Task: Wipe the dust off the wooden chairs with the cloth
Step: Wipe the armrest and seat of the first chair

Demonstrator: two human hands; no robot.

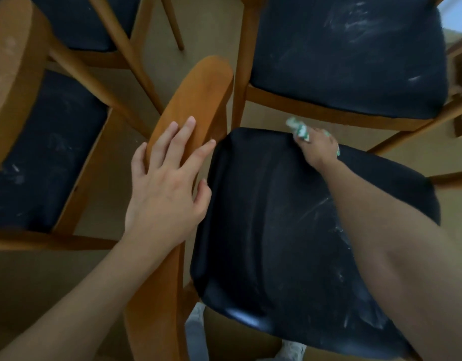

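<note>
Nearest the viewer, a dusty black chair seat (263,217) was spread below two bare forearms. Left of that seat, the left hand (167,188) was laid on a curved wooden backrest (193,100), fingers straight and spread. At the seat's far edge, a green-and-white cloth (299,128) was clutched in the curled fingers of the right hand (318,149). More dusty chairs (349,61) were seen beyond and left of the seat.
</note>
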